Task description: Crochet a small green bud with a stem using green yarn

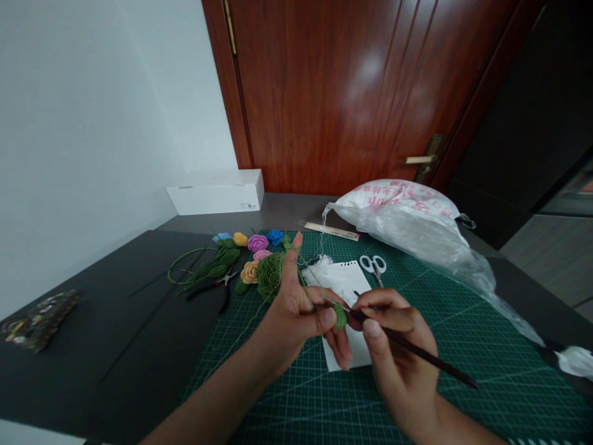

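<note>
My left hand [303, 309] pinches a small round piece of green crochet [340, 316] between thumb and middle finger. Its index finger points up, with green yarn running over it. In my right hand [403, 346] is a crochet hook [428, 356] with a dark handle, gripped like a pen; its thin metal tip reaches into the crochet piece. A ball of green yarn [269, 277] lies just behind my left hand. Under both hands is a sheet of lined paper [331, 358], partly hidden by them.
Crocheted flowers [257, 243] and black-handled pliers [225, 281] lie left of the yarn. White scissors [374, 267] and white stuffing [319, 270] are beyond my hands on the green cutting mat [463, 309]. A large plastic bag [403, 207] and a white box [217, 191] stand at the back.
</note>
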Demonstrator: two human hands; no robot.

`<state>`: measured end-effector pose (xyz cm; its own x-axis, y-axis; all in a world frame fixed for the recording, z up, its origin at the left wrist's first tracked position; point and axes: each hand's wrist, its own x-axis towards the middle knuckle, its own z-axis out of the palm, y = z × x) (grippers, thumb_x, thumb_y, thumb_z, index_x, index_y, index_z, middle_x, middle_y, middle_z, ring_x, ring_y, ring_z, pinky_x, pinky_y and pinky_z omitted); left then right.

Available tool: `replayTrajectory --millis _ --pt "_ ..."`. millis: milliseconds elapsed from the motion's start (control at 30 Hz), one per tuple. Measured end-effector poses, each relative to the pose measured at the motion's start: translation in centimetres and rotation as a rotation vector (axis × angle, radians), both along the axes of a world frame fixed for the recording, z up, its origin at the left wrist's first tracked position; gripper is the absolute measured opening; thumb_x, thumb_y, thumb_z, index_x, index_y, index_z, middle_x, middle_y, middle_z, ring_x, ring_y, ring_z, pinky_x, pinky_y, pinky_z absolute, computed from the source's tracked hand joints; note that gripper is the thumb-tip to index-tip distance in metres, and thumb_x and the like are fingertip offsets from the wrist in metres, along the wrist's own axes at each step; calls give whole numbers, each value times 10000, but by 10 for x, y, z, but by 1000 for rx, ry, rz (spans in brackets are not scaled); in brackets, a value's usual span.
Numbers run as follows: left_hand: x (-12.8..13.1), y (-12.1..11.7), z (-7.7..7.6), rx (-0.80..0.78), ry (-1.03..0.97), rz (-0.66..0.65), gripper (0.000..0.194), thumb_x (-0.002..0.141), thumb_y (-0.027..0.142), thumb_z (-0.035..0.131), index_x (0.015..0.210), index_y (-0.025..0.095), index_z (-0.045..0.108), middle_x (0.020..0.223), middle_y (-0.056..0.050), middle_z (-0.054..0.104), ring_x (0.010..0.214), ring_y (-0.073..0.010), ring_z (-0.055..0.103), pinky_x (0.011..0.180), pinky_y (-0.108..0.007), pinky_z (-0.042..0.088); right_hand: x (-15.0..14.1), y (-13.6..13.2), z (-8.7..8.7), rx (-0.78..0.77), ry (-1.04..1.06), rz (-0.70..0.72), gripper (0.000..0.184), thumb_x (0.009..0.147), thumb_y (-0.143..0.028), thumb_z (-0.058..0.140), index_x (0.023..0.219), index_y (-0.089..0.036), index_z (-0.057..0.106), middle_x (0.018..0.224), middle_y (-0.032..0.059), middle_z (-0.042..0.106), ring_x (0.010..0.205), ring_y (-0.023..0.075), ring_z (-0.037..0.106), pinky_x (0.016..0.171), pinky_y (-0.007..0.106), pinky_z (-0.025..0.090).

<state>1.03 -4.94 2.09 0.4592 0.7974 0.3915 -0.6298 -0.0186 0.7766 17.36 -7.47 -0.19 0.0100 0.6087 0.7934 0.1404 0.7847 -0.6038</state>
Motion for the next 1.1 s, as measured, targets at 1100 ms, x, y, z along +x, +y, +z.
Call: replayTrajectory --millis 1100 --pt "-6 2 5 24 18 24 995 984 230 633 1599 403 -129 861 -58 780 491 -138 672 445 -195 544 12 7 15 -5 95 62 166 978 -120 555 1034 -234 660 918 50 694 878 205 662 695 344 540"
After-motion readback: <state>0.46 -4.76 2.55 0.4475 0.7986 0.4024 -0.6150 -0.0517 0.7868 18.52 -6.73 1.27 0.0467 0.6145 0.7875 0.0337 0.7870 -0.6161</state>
